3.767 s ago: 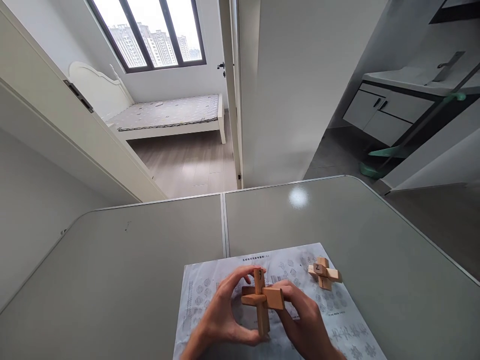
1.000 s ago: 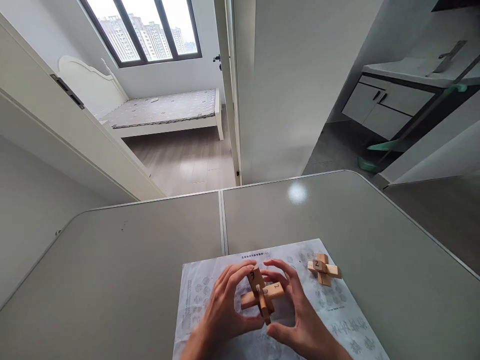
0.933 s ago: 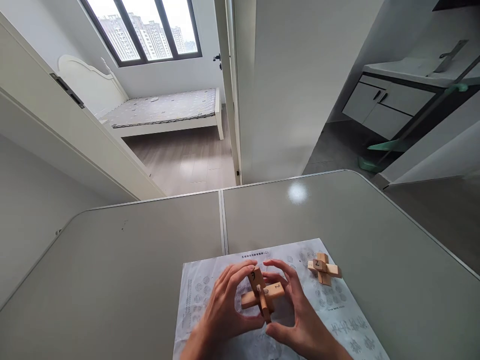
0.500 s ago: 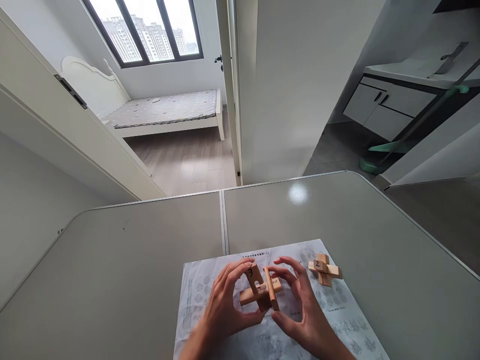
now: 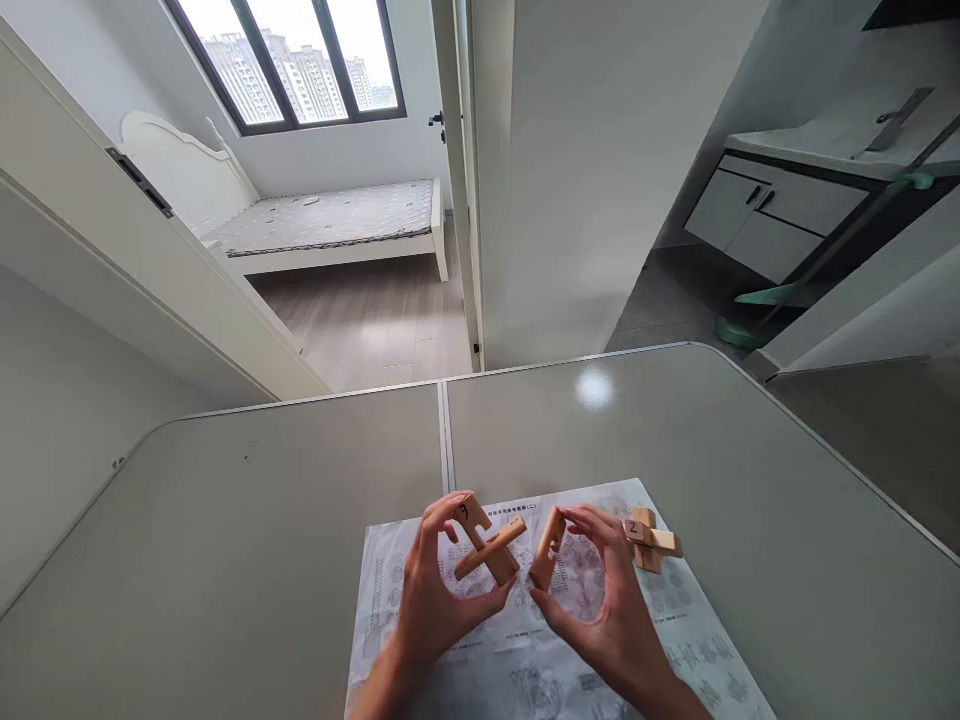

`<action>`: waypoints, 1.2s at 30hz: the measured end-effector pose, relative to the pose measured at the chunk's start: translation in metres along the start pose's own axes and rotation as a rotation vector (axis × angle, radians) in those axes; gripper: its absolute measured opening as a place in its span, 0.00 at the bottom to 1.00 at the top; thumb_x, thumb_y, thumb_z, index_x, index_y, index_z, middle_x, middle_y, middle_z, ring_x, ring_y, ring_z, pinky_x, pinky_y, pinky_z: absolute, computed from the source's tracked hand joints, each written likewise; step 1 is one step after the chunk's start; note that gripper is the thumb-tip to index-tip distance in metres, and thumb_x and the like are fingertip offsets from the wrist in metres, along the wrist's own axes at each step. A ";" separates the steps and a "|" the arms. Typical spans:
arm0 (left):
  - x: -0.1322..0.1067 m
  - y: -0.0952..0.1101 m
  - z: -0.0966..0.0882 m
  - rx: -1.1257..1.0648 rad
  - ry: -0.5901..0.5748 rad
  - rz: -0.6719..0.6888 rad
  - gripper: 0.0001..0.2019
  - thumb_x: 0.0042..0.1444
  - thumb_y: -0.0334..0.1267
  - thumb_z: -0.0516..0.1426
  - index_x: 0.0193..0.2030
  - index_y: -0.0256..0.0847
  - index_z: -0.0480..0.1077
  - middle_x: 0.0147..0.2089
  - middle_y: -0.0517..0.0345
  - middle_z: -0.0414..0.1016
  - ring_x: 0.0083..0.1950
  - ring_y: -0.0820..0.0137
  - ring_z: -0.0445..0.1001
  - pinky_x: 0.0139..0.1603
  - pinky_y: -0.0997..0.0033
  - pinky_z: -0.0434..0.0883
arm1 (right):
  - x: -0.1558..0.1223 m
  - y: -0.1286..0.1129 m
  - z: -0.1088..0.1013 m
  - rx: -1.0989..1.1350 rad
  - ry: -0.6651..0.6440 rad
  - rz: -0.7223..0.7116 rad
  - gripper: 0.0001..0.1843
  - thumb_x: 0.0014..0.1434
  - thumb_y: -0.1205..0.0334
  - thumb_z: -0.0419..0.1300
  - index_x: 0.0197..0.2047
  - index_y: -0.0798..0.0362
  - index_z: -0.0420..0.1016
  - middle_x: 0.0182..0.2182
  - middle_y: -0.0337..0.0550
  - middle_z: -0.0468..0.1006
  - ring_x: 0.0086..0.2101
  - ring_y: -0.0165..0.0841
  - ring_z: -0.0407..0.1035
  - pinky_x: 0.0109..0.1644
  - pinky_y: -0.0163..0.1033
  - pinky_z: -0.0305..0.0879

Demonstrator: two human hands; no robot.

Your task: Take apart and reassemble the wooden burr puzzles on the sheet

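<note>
At bottom centre, the left hand (image 5: 433, 598) pinches crossed wooden pieces (image 5: 491, 550) and the right hand (image 5: 616, 612) a notched piece (image 5: 544, 558) just beside them, beyond which lie a wooden cross (image 5: 648, 540) at lower right and a bed (image 5: 334, 220) at upper left.

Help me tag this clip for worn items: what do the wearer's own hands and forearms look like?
Both the left hand and the right hand are bare, with slender fingers and no glove, ring or watch in view. The left forearm and right forearm show no sleeve before the picture's edge cuts them off. No markings are discernible; nail details are too small to judge.
</note>
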State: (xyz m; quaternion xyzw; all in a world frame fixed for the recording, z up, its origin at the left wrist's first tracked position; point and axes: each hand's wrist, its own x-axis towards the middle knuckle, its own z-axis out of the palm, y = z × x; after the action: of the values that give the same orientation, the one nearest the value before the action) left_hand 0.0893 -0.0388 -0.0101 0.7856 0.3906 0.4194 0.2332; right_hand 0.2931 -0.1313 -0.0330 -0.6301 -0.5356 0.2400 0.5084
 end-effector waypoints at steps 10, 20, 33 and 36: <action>0.001 0.005 -0.001 0.003 0.010 -0.111 0.41 0.44 0.38 0.72 0.65 0.46 0.62 0.59 0.48 0.74 0.48 0.60 0.78 0.44 0.62 0.79 | 0.000 -0.007 0.006 -0.141 -0.229 -0.134 0.36 0.57 0.68 0.68 0.66 0.43 0.64 0.65 0.51 0.67 0.63 0.51 0.67 0.64 0.55 0.73; 0.001 0.008 0.001 -0.042 -0.057 -0.088 0.41 0.45 0.40 0.72 0.65 0.48 0.61 0.59 0.49 0.74 0.41 0.66 0.77 0.43 0.63 0.78 | 0.002 -0.003 0.005 -0.118 -0.262 -0.199 0.34 0.62 0.64 0.68 0.68 0.45 0.64 0.68 0.53 0.67 0.68 0.53 0.61 0.70 0.60 0.65; -0.004 0.001 -0.003 -0.295 -0.318 -0.181 0.45 0.38 0.35 0.70 0.66 0.52 0.63 0.61 0.53 0.73 0.52 0.59 0.76 0.54 0.59 0.76 | 0.003 -0.006 -0.004 0.314 -0.211 0.038 0.11 0.74 0.55 0.59 0.55 0.44 0.79 0.44 0.43 0.86 0.41 0.38 0.80 0.49 0.40 0.76; -0.007 -0.001 -0.005 -0.324 -0.360 -0.222 0.44 0.40 0.43 0.73 0.67 0.53 0.63 0.61 0.53 0.73 0.49 0.60 0.77 0.54 0.58 0.76 | 0.003 -0.007 -0.004 0.372 -0.223 0.091 0.10 0.72 0.52 0.62 0.49 0.46 0.80 0.40 0.43 0.86 0.37 0.38 0.80 0.44 0.39 0.75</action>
State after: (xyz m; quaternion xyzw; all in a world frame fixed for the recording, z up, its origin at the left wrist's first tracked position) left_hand 0.0824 -0.0435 -0.0118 0.7523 0.3544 0.3015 0.4664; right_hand 0.2942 -0.1305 -0.0244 -0.5186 -0.5061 0.4253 0.5423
